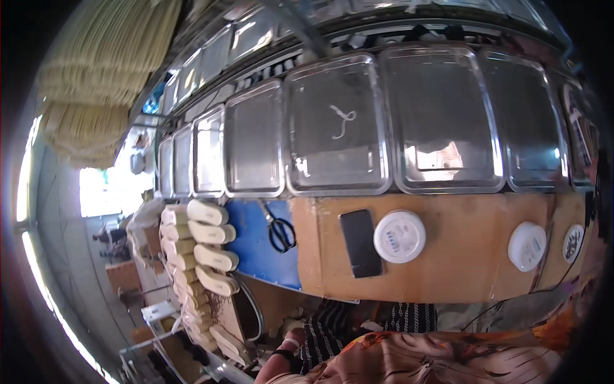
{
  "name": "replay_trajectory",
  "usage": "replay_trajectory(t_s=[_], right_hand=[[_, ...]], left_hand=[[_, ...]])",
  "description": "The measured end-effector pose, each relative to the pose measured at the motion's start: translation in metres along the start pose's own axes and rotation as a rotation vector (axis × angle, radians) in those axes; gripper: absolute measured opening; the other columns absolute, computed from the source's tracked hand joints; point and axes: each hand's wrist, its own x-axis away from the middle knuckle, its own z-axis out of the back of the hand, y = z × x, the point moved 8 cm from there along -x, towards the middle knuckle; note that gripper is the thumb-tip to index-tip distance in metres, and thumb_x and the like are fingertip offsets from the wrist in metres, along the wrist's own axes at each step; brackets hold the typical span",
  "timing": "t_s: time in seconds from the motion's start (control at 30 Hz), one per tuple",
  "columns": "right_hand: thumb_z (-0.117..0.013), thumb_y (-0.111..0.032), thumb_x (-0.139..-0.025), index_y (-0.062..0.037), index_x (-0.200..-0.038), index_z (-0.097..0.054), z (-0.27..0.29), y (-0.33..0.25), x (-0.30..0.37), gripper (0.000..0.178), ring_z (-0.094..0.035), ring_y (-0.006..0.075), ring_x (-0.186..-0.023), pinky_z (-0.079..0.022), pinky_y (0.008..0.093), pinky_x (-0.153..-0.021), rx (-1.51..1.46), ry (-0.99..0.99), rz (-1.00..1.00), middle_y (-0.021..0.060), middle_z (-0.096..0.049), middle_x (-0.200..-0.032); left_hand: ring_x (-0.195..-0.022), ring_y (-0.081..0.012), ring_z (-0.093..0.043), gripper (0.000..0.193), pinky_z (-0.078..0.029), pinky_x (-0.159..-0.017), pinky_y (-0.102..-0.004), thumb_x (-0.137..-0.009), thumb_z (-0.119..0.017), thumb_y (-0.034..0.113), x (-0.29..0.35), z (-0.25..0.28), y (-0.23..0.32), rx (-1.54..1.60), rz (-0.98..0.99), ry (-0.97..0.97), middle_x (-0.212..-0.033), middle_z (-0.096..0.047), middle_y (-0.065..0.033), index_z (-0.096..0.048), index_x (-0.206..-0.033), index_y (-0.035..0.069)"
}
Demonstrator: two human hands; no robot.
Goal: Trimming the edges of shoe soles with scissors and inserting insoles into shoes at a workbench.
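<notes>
At the lower edge my left hand (293,338) hangs low beside my striped trousers (326,329), a dark band round its wrist. Its fingers are too small and hidden to make out. My right hand is outside the picture. Stacks of cream shoe soles (216,258) stand to the left, in rows along the bench end. Black-handled scissors (281,235) lie on a blue sheet (252,221) beside them. Farther right on the brown bench top (460,256) are a dark phone (361,244) and a white round tub (400,236).
Transparent plastic trays (336,160) line the bench's far side; a white string (342,120) shows on one. Another white tub (527,246) and a round thing with a dark-patterned top (573,243) sit at the right. Pale layered sheets (109,64) hang at upper left.
</notes>
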Motion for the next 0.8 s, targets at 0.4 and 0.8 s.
replay_trajectory(t_s=[0.4,0.8], right_hand=[[-0.049,-0.016,-0.082,0.0019,-0.083,-0.063,0.264,-0.230,0.034,0.023,-0.054,0.0374,-0.072,-0.042,0.0419,-0.064,-1.132,0.599,-0.270,0.0238,-0.058,-0.078],[-0.056,-0.016,-0.069,-0.0125,-0.061,-0.047,0.386,-0.951,0.302,0.013,-0.053,0.0178,-0.052,-0.043,0.0316,-0.043,-0.562,0.260,1.291,0.0023,-0.045,-0.057]], left_hand=[[-0.094,-0.0292,-0.058,0.029,-0.045,-0.081,-0.0351,-0.081,-0.054,0.029,0.086,0.106,0.081,0.770,-0.035,0.263,-0.096,-0.062,-0.0144,-0.060,-0.100,0.008],[-0.099,-0.0136,-0.046,0.059,-0.043,-0.076,-0.0250,-0.089,-0.050,0.024,0.124,0.306,0.085,1.675,-0.590,0.571,-0.120,-0.043,-0.0124,-0.019,-0.135,0.004]])
